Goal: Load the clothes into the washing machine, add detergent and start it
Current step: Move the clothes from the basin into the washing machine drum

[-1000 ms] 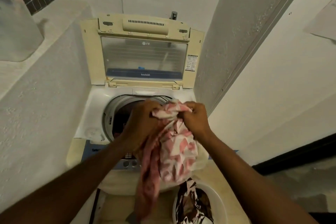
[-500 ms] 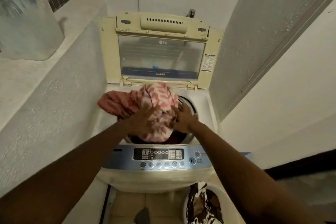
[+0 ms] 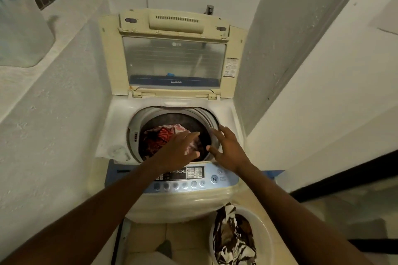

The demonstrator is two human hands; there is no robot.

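A cream top-loading washing machine stands ahead with its lid raised upright. Red and pink patterned clothes lie inside the drum. My left hand hovers over the drum's front, fingers straight, holding nothing. My right hand is spread open over the drum's right rim. The blue control panel with its buttons runs along the front, partly hidden by my left wrist. A white basket on the floor at lower right holds a dark brown and white patterned garment.
Rough white walls close in on the left and right of the machine. A translucent plastic container sits on the ledge at the upper left. A tap pokes up behind the lid. Tiled floor shows below the machine.
The pink patterned garment that both hands carried to the drum has dropped inside. Both hands have let go and lifted back, fingers now spread.
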